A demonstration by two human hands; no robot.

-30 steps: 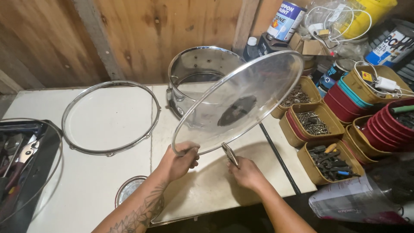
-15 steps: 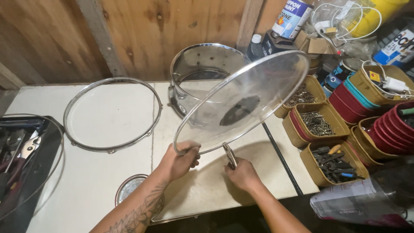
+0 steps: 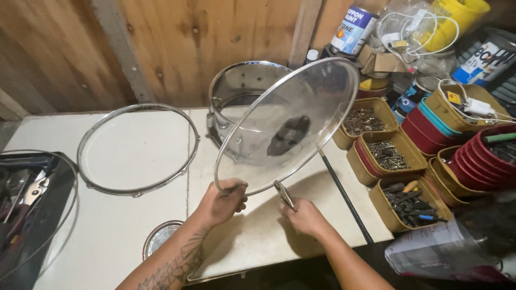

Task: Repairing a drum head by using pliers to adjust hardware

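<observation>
My left hand (image 3: 221, 202) grips the lower rim of a clear round drumhead (image 3: 290, 123) with a metal edge and a dark patch in its middle, held tilted up over the white table (image 3: 123, 225). My right hand (image 3: 304, 216) holds a small metal tool (image 3: 284, 193) against the drumhead's lower edge. Behind the drumhead stands a chrome drum shell (image 3: 236, 102), partly hidden by it.
A metal hoop (image 3: 137, 148) lies flat at the left. A black tool tray with pliers (image 3: 24, 198) sits at the far left. Tan tubs of screws and bits (image 3: 387, 156) and red bowls (image 3: 473, 166) crowd the right. A small round lid (image 3: 161, 237) lies near the front edge.
The drumhead has tilted and shifted a little; both hands keep their grip at its lower rim, the right hand with the tool having slid slightly left.
</observation>
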